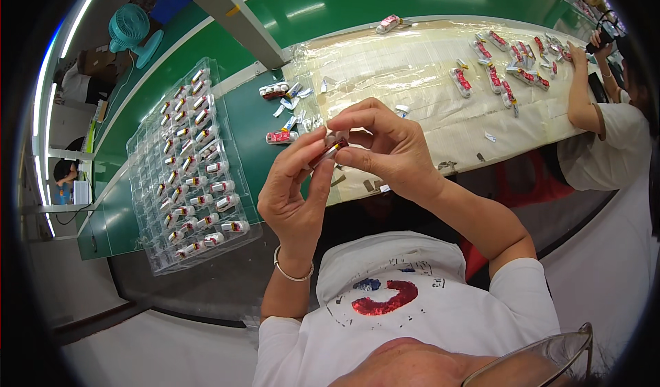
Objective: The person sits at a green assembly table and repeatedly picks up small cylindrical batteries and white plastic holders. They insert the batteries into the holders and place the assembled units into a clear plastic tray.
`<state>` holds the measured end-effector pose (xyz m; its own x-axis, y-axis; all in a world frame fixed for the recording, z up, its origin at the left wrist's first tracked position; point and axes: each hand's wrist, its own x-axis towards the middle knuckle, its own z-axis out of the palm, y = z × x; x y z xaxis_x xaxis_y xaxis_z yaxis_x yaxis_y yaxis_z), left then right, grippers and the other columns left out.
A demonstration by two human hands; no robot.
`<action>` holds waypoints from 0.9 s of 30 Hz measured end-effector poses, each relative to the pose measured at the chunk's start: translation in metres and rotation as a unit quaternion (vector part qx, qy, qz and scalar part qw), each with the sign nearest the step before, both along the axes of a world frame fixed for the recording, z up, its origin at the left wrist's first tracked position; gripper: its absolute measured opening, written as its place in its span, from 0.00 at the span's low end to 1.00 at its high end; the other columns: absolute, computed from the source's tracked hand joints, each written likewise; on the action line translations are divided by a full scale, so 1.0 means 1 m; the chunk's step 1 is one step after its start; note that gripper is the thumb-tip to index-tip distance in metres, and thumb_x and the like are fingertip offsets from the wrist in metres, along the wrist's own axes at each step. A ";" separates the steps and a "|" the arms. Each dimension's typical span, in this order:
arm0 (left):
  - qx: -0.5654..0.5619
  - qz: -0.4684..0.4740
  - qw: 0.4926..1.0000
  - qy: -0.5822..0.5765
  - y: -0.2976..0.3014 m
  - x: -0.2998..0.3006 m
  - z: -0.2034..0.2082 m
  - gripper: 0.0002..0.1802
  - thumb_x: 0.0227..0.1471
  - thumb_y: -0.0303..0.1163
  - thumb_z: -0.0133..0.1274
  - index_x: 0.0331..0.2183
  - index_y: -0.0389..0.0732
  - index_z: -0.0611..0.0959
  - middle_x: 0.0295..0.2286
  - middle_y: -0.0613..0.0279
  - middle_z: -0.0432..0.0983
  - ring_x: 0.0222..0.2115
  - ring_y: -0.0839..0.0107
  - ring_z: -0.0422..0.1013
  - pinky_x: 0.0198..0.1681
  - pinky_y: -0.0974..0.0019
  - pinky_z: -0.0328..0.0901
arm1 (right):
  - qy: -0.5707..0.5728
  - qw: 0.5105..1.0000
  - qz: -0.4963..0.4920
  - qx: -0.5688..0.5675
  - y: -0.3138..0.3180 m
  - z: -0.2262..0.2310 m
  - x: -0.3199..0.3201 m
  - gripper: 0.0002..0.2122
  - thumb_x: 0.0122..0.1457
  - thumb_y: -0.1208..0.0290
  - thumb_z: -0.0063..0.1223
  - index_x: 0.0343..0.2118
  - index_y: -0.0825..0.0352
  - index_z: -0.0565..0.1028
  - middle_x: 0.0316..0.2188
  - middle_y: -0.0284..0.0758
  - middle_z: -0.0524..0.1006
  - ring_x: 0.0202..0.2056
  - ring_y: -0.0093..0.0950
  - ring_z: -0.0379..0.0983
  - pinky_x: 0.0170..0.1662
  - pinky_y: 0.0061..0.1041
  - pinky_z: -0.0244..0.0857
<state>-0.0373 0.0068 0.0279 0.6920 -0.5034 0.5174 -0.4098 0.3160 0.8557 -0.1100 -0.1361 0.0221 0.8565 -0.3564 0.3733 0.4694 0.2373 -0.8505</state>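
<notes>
- Holding a small red-and-white piece (333, 149) in the air before the chest, between left hand (292, 191) and right hand (399, 149).
- With left hand, pinching one side of it, thumb and fingertips nearly together.
- With right hand, gripping the other side between thumb and forefinger, drawn close, remaining fingers bent.
- To the left, with a clear tray (148, 211) on the green tabletop (249, 119), partly filled with rows of similar pieces and overhanging the near edge.
- Just beyond the hands, with white slips (304, 93) scattered near two loose pieces (281, 137).
- To the right, with a pale sheet (412, 77) under more pieces, near a co-worker's arm (583, 94).
</notes>
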 end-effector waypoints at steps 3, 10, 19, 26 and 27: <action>-0.014 0.026 1.000 0.007 -0.003 -0.001 0.003 0.16 0.49 0.17 0.57 0.43 0.30 0.77 0.46 0.45 0.73 0.46 0.62 0.73 0.49 0.66 0.71 | 0.000 1.000 0.003 0.021 0.001 0.000 0.003 0.15 0.53 0.81 0.61 0.44 0.69 0.74 0.45 0.35 0.70 0.48 0.25 0.71 0.55 0.23 0.68; 0.000 0.035 0.998 -0.051 0.001 0.006 -0.003 0.19 0.45 0.21 0.63 0.42 0.33 0.79 0.45 0.48 0.74 0.46 0.65 0.73 0.47 0.67 0.72 | 0.042 0.995 0.044 0.084 0.001 0.002 0.003 0.15 0.55 0.78 0.59 0.45 0.71 0.73 0.45 0.36 0.72 0.46 0.23 0.72 0.50 0.22 0.69; 0.025 0.018 0.999 -0.012 0.005 0.007 -0.002 0.17 0.46 0.19 0.62 0.41 0.32 0.80 0.43 0.50 0.76 0.43 0.69 0.74 0.45 0.70 0.72 | 0.094 0.990 0.031 0.102 0.008 -0.002 0.002 0.13 0.56 0.74 0.60 0.43 0.71 0.74 0.41 0.35 0.75 0.41 0.22 0.74 0.46 0.20 0.70; 0.091 -0.012 0.969 0.231 0.005 0.023 0.000 0.12 0.53 0.28 0.59 0.39 0.31 0.82 0.32 0.59 0.80 0.32 0.76 0.75 0.39 0.75 0.71 | 0.191 0.956 0.080 0.207 0.001 -0.016 0.019 0.12 0.58 0.67 0.58 0.40 0.69 0.76 0.37 0.33 0.77 0.39 0.21 0.74 0.46 0.21 0.70; 0.074 -0.023 0.963 0.257 0.004 0.024 -0.001 0.13 0.54 0.29 0.58 0.40 0.31 0.82 0.32 0.59 0.80 0.33 0.76 0.75 0.39 0.74 0.71 | 0.191 0.952 0.082 0.226 0.000 -0.016 0.019 0.12 0.59 0.67 0.58 0.41 0.69 0.76 0.37 0.34 0.77 0.39 0.21 0.74 0.47 0.21 0.70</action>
